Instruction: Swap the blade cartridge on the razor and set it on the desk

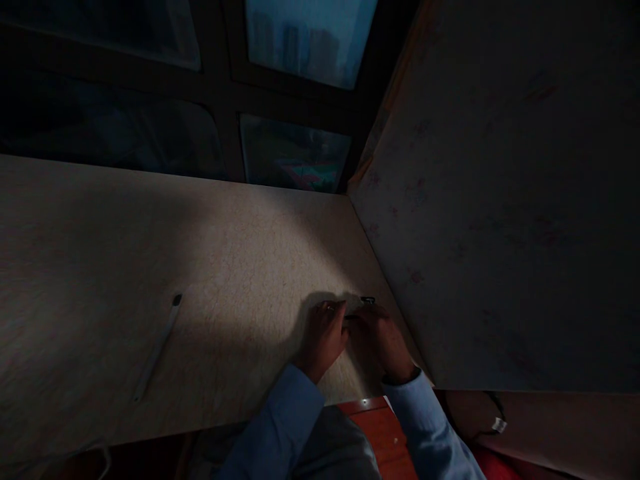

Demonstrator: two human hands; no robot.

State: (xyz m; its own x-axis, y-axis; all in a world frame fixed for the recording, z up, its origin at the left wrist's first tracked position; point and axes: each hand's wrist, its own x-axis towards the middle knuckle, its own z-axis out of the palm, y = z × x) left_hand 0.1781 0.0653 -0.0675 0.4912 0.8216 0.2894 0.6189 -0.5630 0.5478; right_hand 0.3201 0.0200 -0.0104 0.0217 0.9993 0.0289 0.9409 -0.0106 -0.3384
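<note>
Close together over the pale, marbled tabletop (240,267), both hands have their fingers curled in. My left hand (325,337) is closed, its thumb against the fingers, with a small shiny glint near the knuckles. A short, thin dark piece (352,317) spans the gap between the hands. My right hand (385,337) is closed around its far end, the fingertips hidden. Just beyond the right fingers shows a small dark loop (368,300); whether it joins the thin piece I cannot tell. The dim light hides what exactly the fingers hold.
A long, thin pale stick with a dark tip (159,353) lies on the left of the tabletop. A patterned wall (475,233) rises close on the right. Windows (300,153) stand behind. A pale cord (103,453) hangs at the lower left; a reddish wooden surface (383,433) is below.
</note>
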